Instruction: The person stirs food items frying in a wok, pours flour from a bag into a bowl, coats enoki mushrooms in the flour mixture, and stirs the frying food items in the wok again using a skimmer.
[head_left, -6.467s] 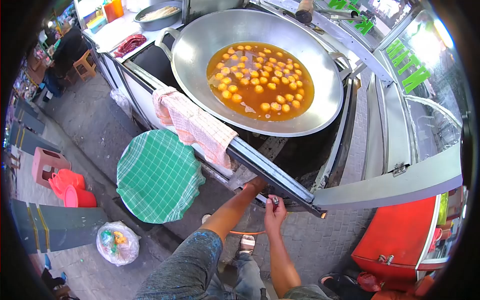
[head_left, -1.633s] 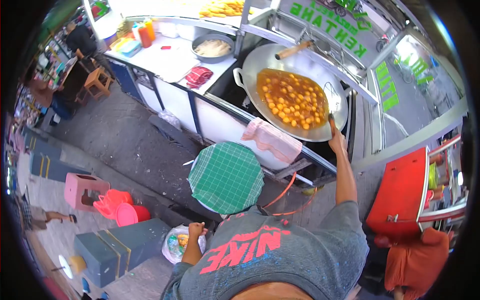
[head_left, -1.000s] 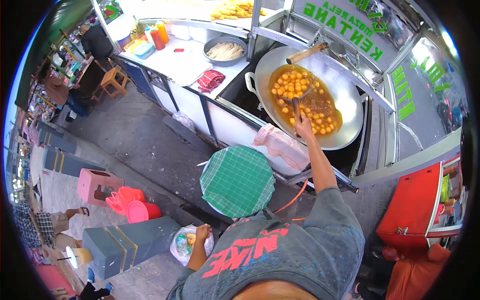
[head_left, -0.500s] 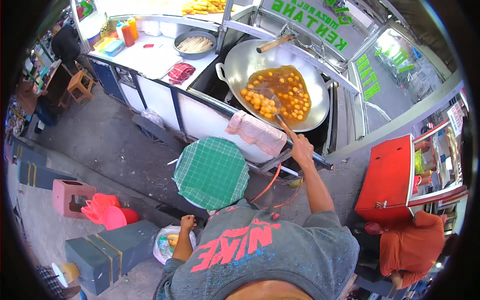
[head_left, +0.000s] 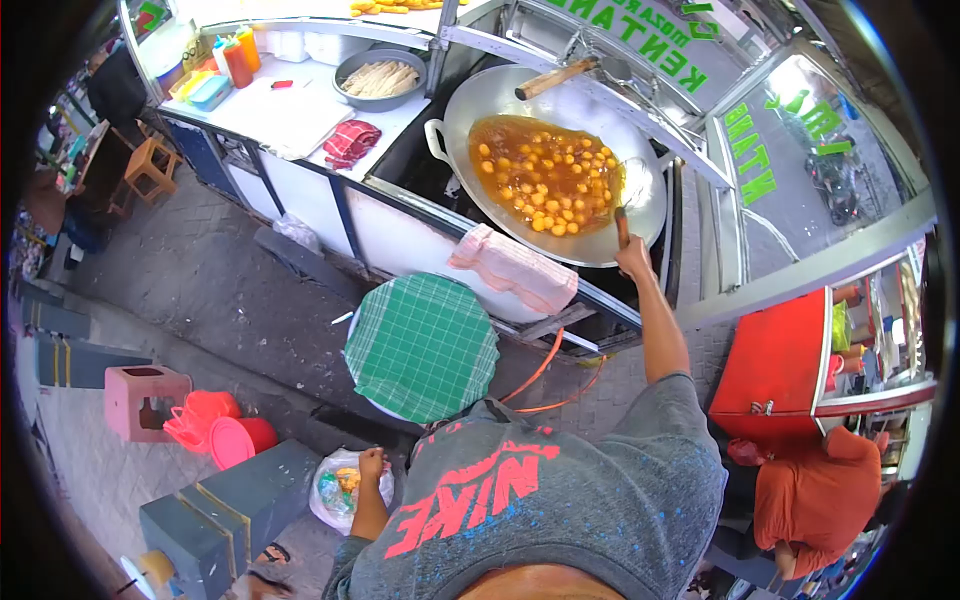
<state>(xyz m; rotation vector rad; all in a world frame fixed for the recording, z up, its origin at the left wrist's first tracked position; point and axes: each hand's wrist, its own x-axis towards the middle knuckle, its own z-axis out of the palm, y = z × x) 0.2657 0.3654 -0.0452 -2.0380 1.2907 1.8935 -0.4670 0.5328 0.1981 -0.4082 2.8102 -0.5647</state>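
Observation:
A wide metal wok [head_left: 505, 86] holds brown oil with several round golden balls [head_left: 551, 202] in it. My right hand [head_left: 633, 258] grips the wooden handle of a utensil [head_left: 622, 228] at the wok's near right rim; its wire head rests against the wok's right side, partly in the oil. My left hand [head_left: 371, 463] hangs low, fingers curled closed, beside a plastic bag [head_left: 336, 488] with yellow and green contents; whether it holds anything is hidden. A green checked cloth [head_left: 420, 345] covers a round container near my body. A pink cloth [head_left: 512, 270] lies over the cart's edge.
On the cart counter [head_left: 285, 112] are sauce bottles [head_left: 238, 62], a grey bowl [head_left: 378, 98] of pale strips and a red cloth [head_left: 350, 142]. Another wooden-handled tool [head_left: 556, 78] lies above the wok. A red cart [head_left: 770, 350], a person in orange [head_left: 820, 490], a bench [head_left: 225, 515] and stools stand around.
My right hand has swung the utensil from the wok's left and middle to its right side, and the balls have spread out. The left hand stays low and closed.

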